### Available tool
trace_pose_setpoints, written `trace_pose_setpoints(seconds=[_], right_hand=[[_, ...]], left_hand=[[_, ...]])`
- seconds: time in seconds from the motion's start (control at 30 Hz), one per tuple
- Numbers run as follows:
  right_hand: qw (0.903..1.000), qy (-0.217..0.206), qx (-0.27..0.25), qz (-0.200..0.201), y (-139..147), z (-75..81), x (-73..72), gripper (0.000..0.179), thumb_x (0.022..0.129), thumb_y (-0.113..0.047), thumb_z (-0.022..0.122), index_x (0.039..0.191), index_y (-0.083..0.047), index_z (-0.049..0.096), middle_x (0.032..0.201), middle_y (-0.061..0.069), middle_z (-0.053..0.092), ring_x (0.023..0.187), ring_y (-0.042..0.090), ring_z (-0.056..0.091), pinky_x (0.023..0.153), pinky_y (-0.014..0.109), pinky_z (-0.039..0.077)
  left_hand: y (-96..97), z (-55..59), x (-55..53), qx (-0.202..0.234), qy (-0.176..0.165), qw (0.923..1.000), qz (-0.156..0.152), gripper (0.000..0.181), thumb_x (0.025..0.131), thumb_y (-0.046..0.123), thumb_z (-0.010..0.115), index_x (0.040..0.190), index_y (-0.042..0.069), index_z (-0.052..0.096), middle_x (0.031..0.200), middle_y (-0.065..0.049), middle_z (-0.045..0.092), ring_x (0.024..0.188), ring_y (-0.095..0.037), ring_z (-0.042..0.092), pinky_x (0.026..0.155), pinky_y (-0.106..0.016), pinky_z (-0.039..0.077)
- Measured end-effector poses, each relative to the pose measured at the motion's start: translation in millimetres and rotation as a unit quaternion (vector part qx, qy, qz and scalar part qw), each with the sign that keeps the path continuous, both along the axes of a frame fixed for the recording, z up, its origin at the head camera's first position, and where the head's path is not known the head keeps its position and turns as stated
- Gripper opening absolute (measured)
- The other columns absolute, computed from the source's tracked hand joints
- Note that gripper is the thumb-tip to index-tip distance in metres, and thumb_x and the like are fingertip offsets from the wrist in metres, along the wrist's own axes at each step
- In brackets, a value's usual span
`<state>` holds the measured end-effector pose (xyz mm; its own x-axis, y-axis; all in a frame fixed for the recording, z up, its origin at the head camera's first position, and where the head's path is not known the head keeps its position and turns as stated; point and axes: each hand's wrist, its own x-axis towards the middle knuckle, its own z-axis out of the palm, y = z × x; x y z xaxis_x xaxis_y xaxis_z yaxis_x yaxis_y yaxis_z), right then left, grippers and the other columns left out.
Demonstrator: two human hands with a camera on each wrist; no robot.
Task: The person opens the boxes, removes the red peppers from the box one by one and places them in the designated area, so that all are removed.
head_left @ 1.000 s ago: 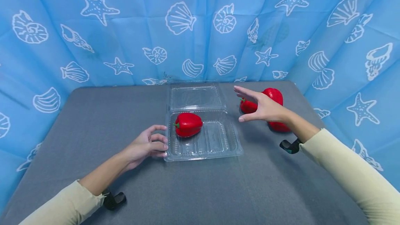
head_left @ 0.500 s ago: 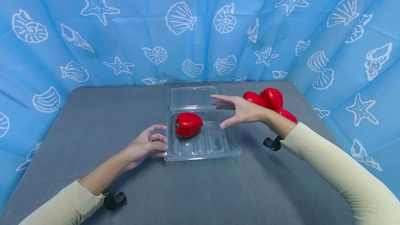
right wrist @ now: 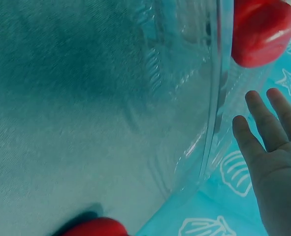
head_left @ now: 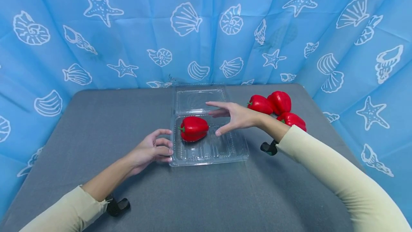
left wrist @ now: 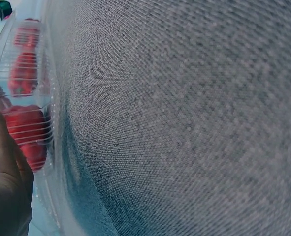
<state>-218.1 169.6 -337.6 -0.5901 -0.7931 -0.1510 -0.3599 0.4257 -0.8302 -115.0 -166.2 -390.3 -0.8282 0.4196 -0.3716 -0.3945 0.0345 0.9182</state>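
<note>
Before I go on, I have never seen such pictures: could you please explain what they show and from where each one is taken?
A person works with two bare hands; there is no machine. The large picture comes from a camera on the head, the two close ones from cameras on each wrist. On the grey table lies an open clear plastic box with one red pepper inside. Three more red peppers lie at the right. The left hand touches the box's left edge. The right hand, fingers spread, hovers over the box and holds nothing.
</note>
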Motion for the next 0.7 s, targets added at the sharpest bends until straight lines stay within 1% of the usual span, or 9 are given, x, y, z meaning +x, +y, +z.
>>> trace_pose_setpoints(seconds=[0.13,0.27,0.53,0.7], right_hand=[[0.9997,-0.021,-0.009,0.004,-9,-2.0,0.3,0.095,0.082,-0.023,0.08,0.158,-0.016,0.024,0.154,0.016,0.041,0.137,0.04,0.043,0.107,0.06,0.039],[0.9993,-0.034,-0.013,0.003,-16,-3.5,-0.2,0.095,0.081,-0.022,0.08,0.158,-0.015,0.025,0.155,0.018,0.038,0.136,0.042,0.044,0.106,0.06,0.04],[0.9995,-0.029,0.009,0.001,-27,-6.4,-1.6,0.093,0.08,-0.022,0.08,0.156,-0.011,0.028,0.156,0.011,0.038,0.135,0.033,0.048,0.103,0.053,0.046],[0.9993,-0.034,0.014,0.005,-33,-4.3,-3.2,0.091,0.082,-0.021,0.079,0.156,-0.011,0.028,0.156,0.011,0.037,0.135,0.031,0.047,0.103,0.051,0.046]], left_hand=[[0.4,0.8,0.3,-0.004,-0.001,1.0,0.002,0.072,0.087,0.003,0.07,0.146,0.006,0.029,0.104,-0.009,0.06,0.086,-0.02,0.063,0.083,-0.039,0.059],[0.8,1.1,0.2,-0.001,-0.001,1.0,0.003,0.072,0.087,0.002,0.07,0.146,0.006,0.029,0.103,-0.009,0.061,0.086,-0.02,0.063,0.083,-0.039,0.059],[1.4,-0.1,-0.5,0.0,-0.004,1.0,0.003,0.071,0.088,0.003,0.07,0.146,0.006,0.029,0.103,-0.009,0.061,0.085,-0.02,0.063,0.083,-0.038,0.059],[1.6,0.3,-1.1,-0.004,-0.008,0.9999,0.007,0.071,0.087,0.002,0.07,0.145,0.007,0.029,0.103,-0.008,0.061,0.085,-0.02,0.063,0.083,-0.039,0.059]])
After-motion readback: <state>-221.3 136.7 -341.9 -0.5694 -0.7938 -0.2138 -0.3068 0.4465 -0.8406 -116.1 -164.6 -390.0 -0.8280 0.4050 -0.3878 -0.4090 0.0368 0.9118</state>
